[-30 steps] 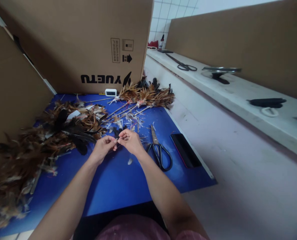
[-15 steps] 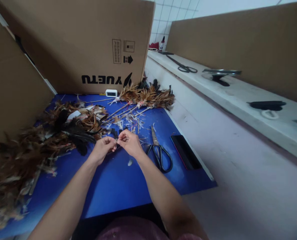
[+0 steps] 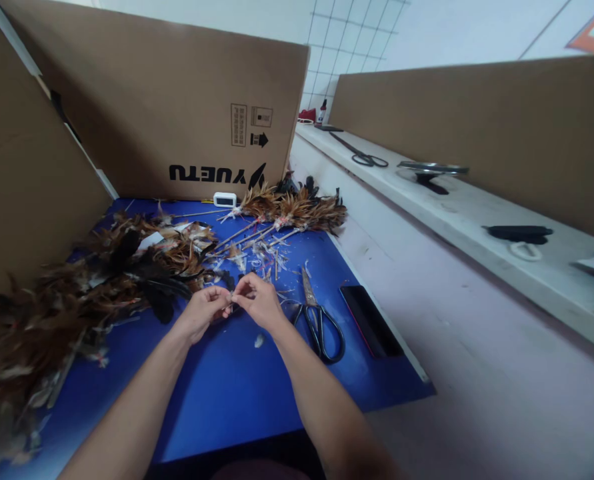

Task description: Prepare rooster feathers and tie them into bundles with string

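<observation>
My left hand and my right hand meet above the blue table mat, thumbs and fingertips pinched together. A small, thin, pale piece shows between the fingertips, with something dark just below; its kind is too small to make out. Left of my hands spreads a big heap of brown and black feathers. Beyond them, several feather bundles on sticks lie side by side. Scissors with black handles rest right of my right hand, blades pointing away. A small light tuft lies on the mat.
A dark phone lies at the mat's right edge. Behind the bundles stands a small white digital display. Cardboard panels wall off the back and left. On the right ledge lie other scissors and a black object.
The view has tilted up slightly, so the scene sits lower in the picture. Both hands stay pinched together in nearly the same place over the mat.
</observation>
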The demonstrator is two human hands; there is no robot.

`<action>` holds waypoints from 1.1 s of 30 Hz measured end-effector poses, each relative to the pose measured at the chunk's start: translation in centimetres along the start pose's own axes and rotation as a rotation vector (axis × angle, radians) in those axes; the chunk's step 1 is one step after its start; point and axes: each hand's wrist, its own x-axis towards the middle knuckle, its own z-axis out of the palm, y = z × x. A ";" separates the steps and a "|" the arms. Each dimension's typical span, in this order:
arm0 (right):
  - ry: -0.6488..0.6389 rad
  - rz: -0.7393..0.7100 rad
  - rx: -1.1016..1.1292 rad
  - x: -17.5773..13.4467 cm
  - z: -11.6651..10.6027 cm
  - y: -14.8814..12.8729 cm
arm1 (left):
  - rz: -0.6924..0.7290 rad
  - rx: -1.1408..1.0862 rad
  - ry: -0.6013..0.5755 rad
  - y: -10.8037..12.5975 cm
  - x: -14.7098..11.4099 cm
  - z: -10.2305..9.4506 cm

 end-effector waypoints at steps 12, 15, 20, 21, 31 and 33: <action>-0.145 -0.131 -0.141 -0.2 -0.6 -0.8 | -0.119 0.066 -0.030 0.5 -0.2 -0.7; -0.186 -0.137 -0.150 -0.2 -0.7 -1.0 | -0.121 0.113 -0.071 0.5 -0.1 -1.0; -0.249 -0.132 -0.109 0.0 -0.9 -0.8 | -0.124 0.218 -0.122 0.4 -0.1 -1.4; -0.249 -0.143 -0.110 0.1 -1.0 -0.6 | -0.126 0.228 -0.125 0.4 -0.2 -1.4; -0.299 -0.039 -0.202 0.3 -1.3 -0.1 | -0.086 0.303 -0.178 1.2 -0.7 -1.0; -0.299 0.019 -0.175 0.2 -1.3 0.1 | -0.061 0.305 -0.177 1.2 -0.8 -0.9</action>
